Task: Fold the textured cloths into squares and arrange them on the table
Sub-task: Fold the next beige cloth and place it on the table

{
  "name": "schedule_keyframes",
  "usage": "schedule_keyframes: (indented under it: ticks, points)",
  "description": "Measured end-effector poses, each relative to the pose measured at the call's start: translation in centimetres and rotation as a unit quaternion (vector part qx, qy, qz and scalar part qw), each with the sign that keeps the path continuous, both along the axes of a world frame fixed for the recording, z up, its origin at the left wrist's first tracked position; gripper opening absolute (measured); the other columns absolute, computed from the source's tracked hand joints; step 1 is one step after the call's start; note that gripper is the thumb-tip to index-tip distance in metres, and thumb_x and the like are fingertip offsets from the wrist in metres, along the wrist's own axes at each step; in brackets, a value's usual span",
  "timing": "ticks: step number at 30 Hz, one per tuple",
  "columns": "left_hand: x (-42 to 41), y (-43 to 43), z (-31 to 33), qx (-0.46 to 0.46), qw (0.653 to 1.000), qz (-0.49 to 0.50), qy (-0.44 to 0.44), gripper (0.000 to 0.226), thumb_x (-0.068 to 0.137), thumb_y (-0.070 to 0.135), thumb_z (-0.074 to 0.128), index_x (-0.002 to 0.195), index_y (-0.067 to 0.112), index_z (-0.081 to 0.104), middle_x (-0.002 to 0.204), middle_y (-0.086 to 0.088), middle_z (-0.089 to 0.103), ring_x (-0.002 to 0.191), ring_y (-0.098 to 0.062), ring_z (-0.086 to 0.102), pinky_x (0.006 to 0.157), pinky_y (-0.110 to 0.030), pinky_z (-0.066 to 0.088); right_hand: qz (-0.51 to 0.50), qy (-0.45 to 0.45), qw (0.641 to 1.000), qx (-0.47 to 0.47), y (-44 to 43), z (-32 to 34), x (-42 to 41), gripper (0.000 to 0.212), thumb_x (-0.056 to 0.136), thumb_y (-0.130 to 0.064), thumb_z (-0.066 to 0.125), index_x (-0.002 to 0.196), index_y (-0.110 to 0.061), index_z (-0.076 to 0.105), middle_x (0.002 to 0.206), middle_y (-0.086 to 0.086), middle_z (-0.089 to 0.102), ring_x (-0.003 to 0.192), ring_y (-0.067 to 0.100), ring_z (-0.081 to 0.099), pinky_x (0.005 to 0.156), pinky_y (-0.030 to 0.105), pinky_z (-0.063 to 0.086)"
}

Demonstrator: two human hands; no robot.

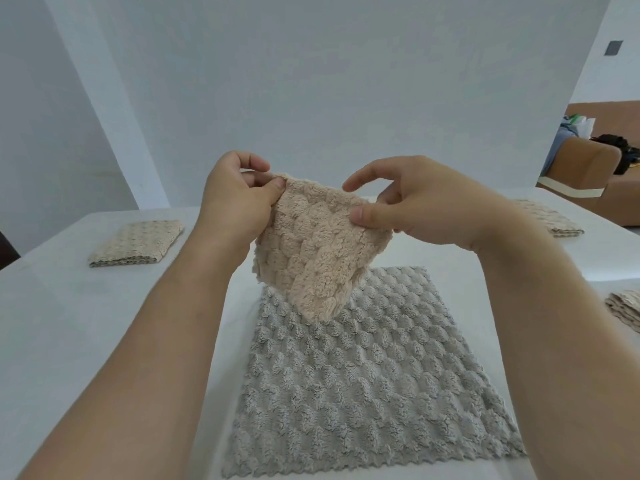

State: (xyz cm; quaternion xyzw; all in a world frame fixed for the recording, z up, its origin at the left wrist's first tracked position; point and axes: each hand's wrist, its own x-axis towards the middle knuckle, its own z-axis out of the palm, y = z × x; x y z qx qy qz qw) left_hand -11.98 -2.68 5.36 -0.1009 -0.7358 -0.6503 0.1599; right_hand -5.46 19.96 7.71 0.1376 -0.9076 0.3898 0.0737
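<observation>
1. The beige cloth is hanging in the air above the table, its top edge running from left to right between the two grips and its body drooping down and towards the person.
2. The left hand is pinching the top left corner. The right hand is clamping the right end of that edge under its thumb, with the index finger sticking out free.
3. Both hands are sitting about equally near.
4. The low corner is dangling over the far part of the grey cloth, which is lying flat; whether they are touching I cannot tell.
5. A folded cloth is lying well apart on the left, another folded cloth far right, and a stack at the right edge, leaving bare tabletop between for setting down.
</observation>
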Motion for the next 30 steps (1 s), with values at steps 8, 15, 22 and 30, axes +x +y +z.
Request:
schedule_keyframes:
  ticks: [8, 15, 22, 30]
  points:
    - [1.1, 1.3, 0.3, -0.044, 0.994, -0.031, 0.098, 0.027, 0.091, 0.013, 0.073, 0.093, 0.031, 0.052, 0.089, 0.008, 0.069, 0.068, -0.008, 0.062, 0.067, -0.039, 0.054, -0.091, 0.026, 0.991, 0.092, 0.5, -0.8, -1.0, 0.049, 0.089, -0.032, 0.075, 0.134, -0.035, 0.057, 0.099, -0.010, 0.063, 0.068, 0.003, 0.059, 0.058, 0.022, 0.041]
    - [2.2, 2.4, 0.1, -0.126, 0.982, -0.042, 0.135, 0.027, 0.091, 0.018, 0.074, 0.101, 0.032, 0.053, 0.097, 0.012, 0.070, 0.080, -0.001, 0.068, 0.070, -0.017, 0.049, -0.042, 0.000, 0.984, 0.173, 0.2, -0.6, -0.6, 0.047, 0.082, -0.053, 0.078, 0.124, -0.036, 0.064, 0.107, -0.012, 0.060, 0.094, 0.002, 0.059, 0.076, 0.027, 0.048]
    - [2.4, 2.4, -0.2, -0.160, 0.976, -0.126, 0.079, 0.038, 0.084, 0.037, 0.081, 0.112, 0.033, 0.055, 0.110, 0.014, 0.064, 0.081, -0.006, 0.067, 0.070, -0.028, 0.058, -0.035, 0.060, 0.992, 0.106, -0.2, -0.7, -0.7, 0.012, 0.091, -0.038, 0.071, 0.088, -0.028, 0.065, 0.075, -0.012, 0.062, 0.064, -0.001, 0.055, 0.059, 0.020, 0.043]
    - [2.1, 2.5, -0.9, -0.279, 0.949, -0.145, 0.016, 0.026, 0.084, 0.048, 0.078, 0.095, 0.025, 0.072, 0.087, -0.001, 0.077, 0.083, -0.021, 0.075, 0.079, -0.051, 0.060, -0.049, 0.048, 0.998, 0.015, 0.8, -0.7, -1.0, 0.010, 0.094, -0.035, 0.069, 0.099, -0.026, 0.069, 0.092, 0.002, 0.073, 0.086, 0.024, 0.069, 0.075, 0.043, 0.057]
